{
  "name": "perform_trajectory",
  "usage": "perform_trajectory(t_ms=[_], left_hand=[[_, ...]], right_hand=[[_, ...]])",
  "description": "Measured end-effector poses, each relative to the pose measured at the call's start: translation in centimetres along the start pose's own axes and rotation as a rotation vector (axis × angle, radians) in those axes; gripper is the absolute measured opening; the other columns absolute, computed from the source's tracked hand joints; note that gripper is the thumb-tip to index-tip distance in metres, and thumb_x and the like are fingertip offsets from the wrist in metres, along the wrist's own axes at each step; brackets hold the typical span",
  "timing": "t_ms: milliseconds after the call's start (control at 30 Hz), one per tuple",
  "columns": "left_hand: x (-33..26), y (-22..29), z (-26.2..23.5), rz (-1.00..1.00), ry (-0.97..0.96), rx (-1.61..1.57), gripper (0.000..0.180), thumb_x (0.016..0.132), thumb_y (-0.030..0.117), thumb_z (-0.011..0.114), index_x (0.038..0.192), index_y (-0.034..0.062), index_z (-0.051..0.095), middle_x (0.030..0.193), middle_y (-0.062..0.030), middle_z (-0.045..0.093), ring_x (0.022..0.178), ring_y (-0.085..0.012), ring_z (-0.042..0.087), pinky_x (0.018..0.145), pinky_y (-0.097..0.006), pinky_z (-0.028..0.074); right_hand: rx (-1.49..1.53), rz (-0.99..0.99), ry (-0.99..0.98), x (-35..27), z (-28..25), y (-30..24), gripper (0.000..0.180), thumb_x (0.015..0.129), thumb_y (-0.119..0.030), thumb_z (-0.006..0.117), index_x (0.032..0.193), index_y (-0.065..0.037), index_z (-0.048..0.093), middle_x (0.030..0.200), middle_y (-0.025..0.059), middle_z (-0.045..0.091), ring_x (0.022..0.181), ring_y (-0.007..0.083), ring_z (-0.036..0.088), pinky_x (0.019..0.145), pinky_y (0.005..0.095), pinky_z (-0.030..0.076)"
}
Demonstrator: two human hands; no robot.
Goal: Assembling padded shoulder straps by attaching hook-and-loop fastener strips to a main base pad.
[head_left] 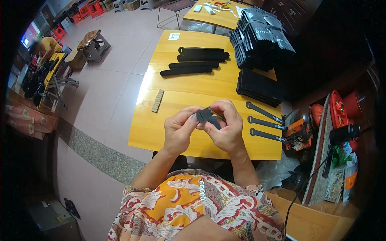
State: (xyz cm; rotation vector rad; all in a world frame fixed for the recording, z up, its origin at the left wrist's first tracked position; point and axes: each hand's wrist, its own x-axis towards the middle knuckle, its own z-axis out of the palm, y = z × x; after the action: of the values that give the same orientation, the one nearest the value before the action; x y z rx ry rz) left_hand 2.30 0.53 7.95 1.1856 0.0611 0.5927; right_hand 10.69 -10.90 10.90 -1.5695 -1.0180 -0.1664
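Note:
Above the near part of the yellow table (193, 86), my left hand (179, 130) and my right hand (227, 130) pinch a black strap (205, 115) between them. It has a rounded, slotted end and looks folded or looped. To the right of my right hand lie three flat black straps with slotted ends (265, 123), side by side with light printing on them. Farther off, several black straps (197, 60) rest in a loose group. A small beige ribbed strip (158, 101) is to the left of my hands.
A stack of black straps (259, 87) sits at the table's right edge, behind it a tall bundle of packaged black pieces (259, 38). Orange scissors (221, 5) lie on a second table. Right stands a cluttered shelf with a red basin (338, 109). A person (48, 47) works far left.

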Motion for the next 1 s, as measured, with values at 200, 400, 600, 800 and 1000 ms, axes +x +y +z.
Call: perform_trajectory(t_ms=[200, 400, 600, 800, 1000], left_hand=[[-0.8, 1.4, 0.8, 0.149, -0.149, 0.388, 0.014, 0.088, 0.004, 0.053, 0.093, -0.0055, 0.062, 0.088, -0.0101, 0.061, 0.074, -0.0119, 0.054, 0.065, -0.023, 0.043], [-2.8, 2.9, 0.6, 0.091, -0.160, 0.458, 0.014, 0.087, 0.001, 0.051, 0.084, -0.0064, 0.062, 0.079, -0.0112, 0.063, 0.069, -0.0159, 0.061, 0.063, -0.027, 0.048], [-6.5, 3.6, -8.8, -0.074, 0.222, 0.057, 0.016, 0.089, 0.005, 0.048, 0.083, -0.0061, 0.059, 0.078, -0.0138, 0.063, 0.073, -0.0220, 0.063, 0.066, -0.032, 0.052], [-4.5, 2.9, -9.8, -0.157, 0.281, 0.046, 0.025, 0.092, 0.018, 0.050, 0.089, -0.0053, 0.058, 0.082, -0.0134, 0.064, 0.078, -0.0243, 0.065, 0.068, -0.032, 0.052], [0.4, 3.9, -7.9, -0.090, 0.218, 0.009, 0.025, 0.093, 0.019, 0.049, 0.089, -0.0043, 0.058, 0.083, -0.0125, 0.064, 0.075, -0.0221, 0.065, 0.063, -0.029, 0.053]], right_hand=[[0.068, 0.132, 0.030, -0.5, -0.1, -0.3, 0.012, 0.084, -0.005, 0.059, 0.093, -0.001, 0.053, 0.071, 0.0086, 0.057, 0.060, 0.0183, 0.059, 0.054, 0.0287, 0.046], [-0.497, 0.074, 0.526, 2.3, -2.7, 4.4, 0.014, 0.088, -0.008, 0.051, 0.097, 0.003, 0.049, 0.073, 0.0138, 0.054, 0.062, 0.0230, 0.054, 0.056, 0.0351, 0.044], [-1.047, 0.385, 1.100, 3.8, -21.9, 8.7, 0.014, 0.086, -0.011, 0.050, 0.077, 0.000, 0.048, 0.064, 0.0076, 0.052, 0.056, 0.0196, 0.051, 0.052, 0.0333, 0.043], [0.036, 0.176, 1.044, -1.2, -23.7, 2.8, 0.013, 0.088, -0.013, 0.055, 0.093, -0.001, 0.053, 0.076, 0.0031, 0.052, 0.061, 0.0103, 0.047, 0.052, 0.0237, 0.036], [0.048, 0.229, 0.958, -5.6, -22.1, 0.0, 0.011, 0.089, -0.014, 0.053, 0.093, -0.003, 0.055, 0.079, 0.0020, 0.055, 0.062, 0.0068, 0.047, 0.053, 0.0194, 0.035]])
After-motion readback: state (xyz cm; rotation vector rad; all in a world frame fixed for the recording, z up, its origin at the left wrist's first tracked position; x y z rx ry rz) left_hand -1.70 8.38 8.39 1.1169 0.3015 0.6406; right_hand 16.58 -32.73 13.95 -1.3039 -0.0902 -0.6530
